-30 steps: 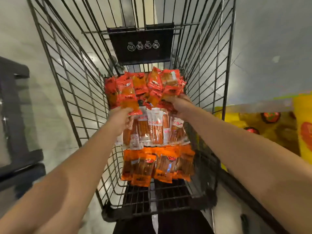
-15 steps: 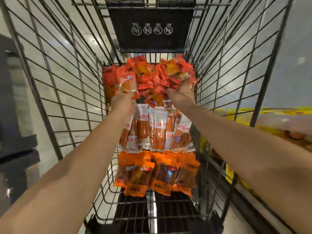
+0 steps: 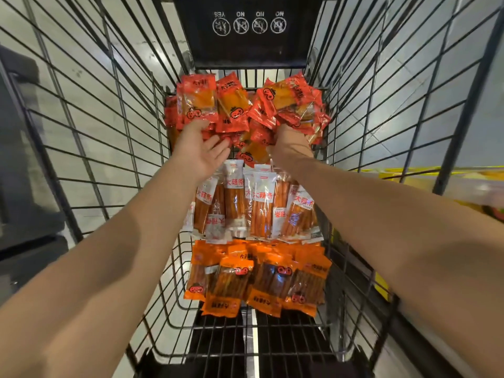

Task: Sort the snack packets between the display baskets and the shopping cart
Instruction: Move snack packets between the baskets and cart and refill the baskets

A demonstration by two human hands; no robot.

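While both bare arms reach forward into the black wire cart point(image 3: 90, 148), the head view looks down on three batches of snack packets lying along its floor. Farthest off, against the cart's end wall, sits a heap of red packets point(image 3: 234, 107). Nearer, in the middle, lies a row of clear packets point(image 3: 256, 203) with white tops and orange sticks inside. Nearest lies a batch of orange packets point(image 3: 261, 279), overlapping one another.

At the near edge of the red heap, the left hand point(image 3: 200, 151) has its palm turned up and its fingers spread and relaxed; its fingertips touch the lower edge of a red packet, gripping nothing. The right hand point(image 3: 291, 143) is pushed into the right side of the heap with its fingers buried among the packets, so whether they pinch any cannot be told.

Above the heap, a black panel point(image 3: 251, 42) with four round white signs hangs on the end wall. Pale floor point(image 3: 409, 85) shows through the wires, and a blurred yellow display point(image 3: 480, 184) lies to the right.
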